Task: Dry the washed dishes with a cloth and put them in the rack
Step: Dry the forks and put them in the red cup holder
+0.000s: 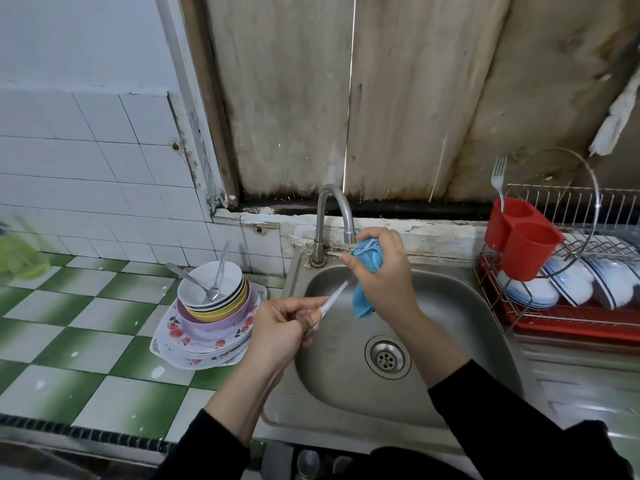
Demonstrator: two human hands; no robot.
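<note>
Red holder (523, 251): one fork (498, 178); left hand (280, 327) pinches utensil (334, 296), long axis toward 1 o'clock into cloth (362, 301) gripped by right hand (389, 271)

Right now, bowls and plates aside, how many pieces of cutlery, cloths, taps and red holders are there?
cutlery: 4 (fork in the red holder, pair in the top bowl, one piece in the left hand)
cloth: 1
tap: 1
red holder: 1
total: 7

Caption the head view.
Left hand holds a thin metal utensil over the steel sink; right hand dries it with blue cloth.
</note>
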